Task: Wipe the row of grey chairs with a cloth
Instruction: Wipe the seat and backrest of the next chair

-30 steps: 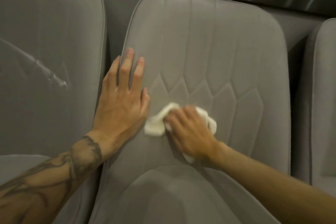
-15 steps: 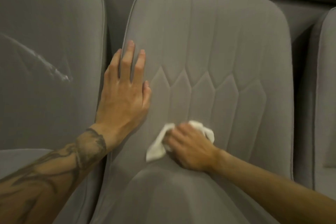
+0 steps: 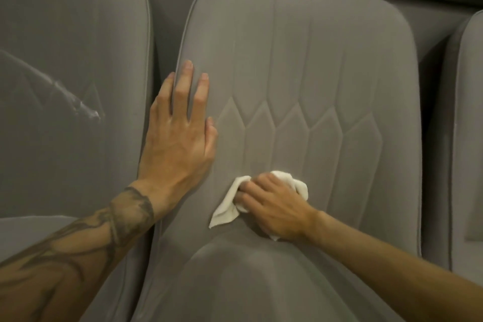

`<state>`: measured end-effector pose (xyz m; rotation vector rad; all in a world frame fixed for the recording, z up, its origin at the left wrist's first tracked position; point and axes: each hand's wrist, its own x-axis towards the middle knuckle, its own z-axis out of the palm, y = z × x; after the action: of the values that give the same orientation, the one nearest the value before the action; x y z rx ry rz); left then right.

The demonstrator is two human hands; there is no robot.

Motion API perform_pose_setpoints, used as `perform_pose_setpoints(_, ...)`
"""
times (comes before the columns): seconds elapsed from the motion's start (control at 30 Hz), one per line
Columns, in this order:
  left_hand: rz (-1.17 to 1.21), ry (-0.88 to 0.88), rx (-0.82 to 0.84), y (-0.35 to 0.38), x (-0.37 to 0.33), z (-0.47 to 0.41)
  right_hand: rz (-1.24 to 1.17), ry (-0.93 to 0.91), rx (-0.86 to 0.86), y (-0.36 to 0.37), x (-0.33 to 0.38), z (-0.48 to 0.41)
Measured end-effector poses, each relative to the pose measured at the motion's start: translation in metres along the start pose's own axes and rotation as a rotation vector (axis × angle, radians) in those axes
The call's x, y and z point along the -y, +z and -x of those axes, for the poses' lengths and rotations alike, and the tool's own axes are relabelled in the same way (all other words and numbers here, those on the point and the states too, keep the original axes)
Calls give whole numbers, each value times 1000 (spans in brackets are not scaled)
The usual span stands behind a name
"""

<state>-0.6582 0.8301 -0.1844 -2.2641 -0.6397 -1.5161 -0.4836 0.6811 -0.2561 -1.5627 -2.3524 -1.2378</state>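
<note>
Though scarcely shifted in the last half second, lower than a second ago: cloth [image 3: 224, 209] bunched in curled fingers [image 3: 252, 187] of right hand [image 3: 277, 206], pressed to middle chair [image 3: 313, 60], low on its back, just above the seat [image 3: 261, 282]. Left hand [image 3: 180, 138] flat, fingers straight, still on that chair's left edge.

From where I stood, no writing could be read: no letters, numbers, labels or brand marks stood on the grey stitched fabric chairs [image 3: 300, 60] or the crumpled white cloth [image 3: 226, 208]. The dark tattoo [image 3: 130, 206] on the left forearm [image 3: 78, 256] showed bands and swirls, not words.
</note>
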Motion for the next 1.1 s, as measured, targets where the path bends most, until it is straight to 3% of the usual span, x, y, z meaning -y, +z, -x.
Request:
perform_pose_setpoints(0.1, 4, -5, -1, 0, -1, 1, 85, 97, -164, -32, -51, -38)
perform_pose_setpoints(0.2, 24, 3, 5, 1, 0, 1, 222, 511, -496, -81, -122, -113)
perform_pose_setpoints(0.27, 35, -1, 10, 0, 0, 1, 239, 764, -586, -96, -142, -145)
perform_pose_setpoints(0.3, 35, -4, 12, 0, 0, 1, 231, 789, -586, -91, -138, -148)
perform_pose_setpoints(0.4, 43, 4, 9, 0, 1, 1, 61, 565, -463, -50, -68, -109)
perform_pose_setpoints(0.53, 71, -7, 22, -3, 1, 1, -76, 271, -134, -14, 2, -36)
perform_pose_setpoints(0.63, 86, -3, 28, -2, 1, 1, 49, 293, -289, -34, -42, -72)
perform_pose_setpoints(0.73, 89, -2, 38, -4, 1, 2, 169, 671, -569, -84, -116, -156)
perform_pose_setpoints(0.8, 88, -2, 47, -8, 1, 0, 132, 872, -603, -101, -133, -188)
perform_pose_setpoints(0.87, 112, -1, 74, -14, 2, -3, 81, 792, -545, -90, -103, -184)
perform_pose_setpoints(1.0, 48, 104, 120, -32, 27, -2, -72, 392, -343, -65, -46, -122)
perform_pose_setpoints(1.1, -96, 76, 172, -41, 59, 3, 26, 403, -364, -81, -91, -144)
